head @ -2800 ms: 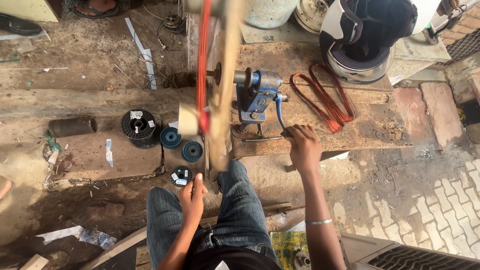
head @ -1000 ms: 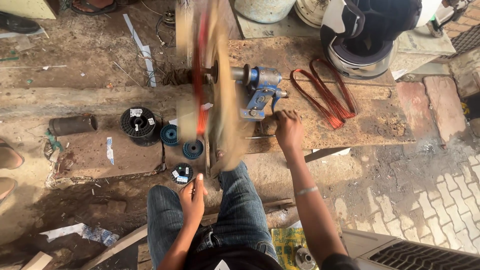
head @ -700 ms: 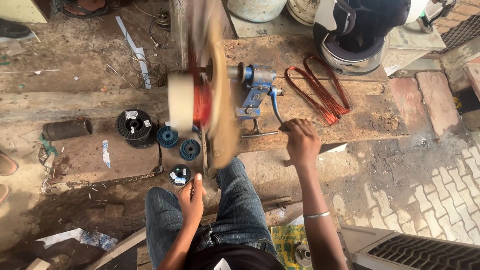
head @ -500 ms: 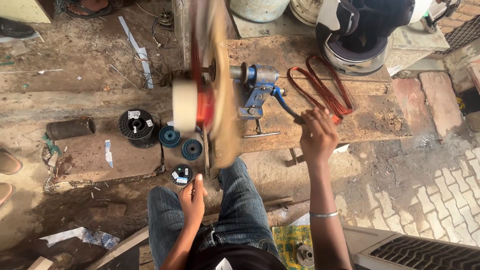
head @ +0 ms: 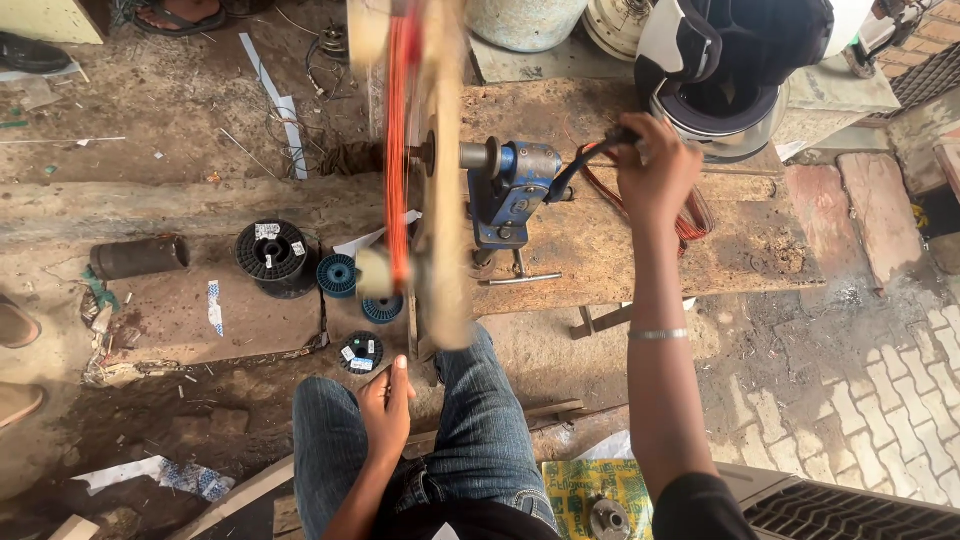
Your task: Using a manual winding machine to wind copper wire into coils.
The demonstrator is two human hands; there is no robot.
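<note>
Fingers of the right hand [head: 655,170] curl around the black crank handle [head: 600,145] of a blue metal winder [head: 510,190] at centre frame. The left hand [head: 385,410], pinching what seems copper wire, sits below the blurred wooden former [head: 435,180].
</note>
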